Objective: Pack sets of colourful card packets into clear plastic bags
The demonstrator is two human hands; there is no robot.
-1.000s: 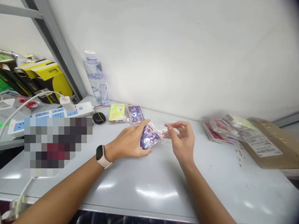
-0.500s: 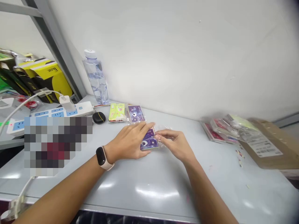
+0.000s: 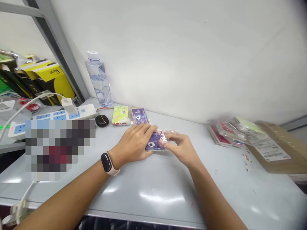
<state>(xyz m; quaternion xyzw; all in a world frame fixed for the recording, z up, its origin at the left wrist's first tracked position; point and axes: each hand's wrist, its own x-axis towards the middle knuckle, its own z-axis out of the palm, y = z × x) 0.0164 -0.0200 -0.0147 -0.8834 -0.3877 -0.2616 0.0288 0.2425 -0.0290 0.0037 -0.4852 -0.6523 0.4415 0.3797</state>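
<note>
A purple booklet (image 3: 155, 141) with a white eye-like drawing lies on the table between my hands, partly in clear plastic wrapping. My left hand (image 3: 137, 142) holds it from the left, thumb at the near edge and fingers over the far edge. At its right end, my right hand (image 3: 181, 145) pinches the clear plastic wrapper (image 3: 170, 133) between thumb and fingers. Just behind my left hand rests a second purple booklet (image 3: 140, 115) in clear plastic. Beside that one sits a green booklet (image 3: 120, 115).
A clear water bottle (image 3: 99, 81) stands against the wall, near a black round case (image 3: 102, 120) and a white power strip (image 3: 87, 111). On the right, wrapped red booklets (image 3: 226, 134) lie beside a cardboard parcel (image 3: 275, 147). Small scraps (image 3: 246, 158) are scattered before them.
The purple booklet and my left hand have shifted slightly right. My right fingers have spread a little, and the clear wrapper now bunches above the booklet's right end.
</note>
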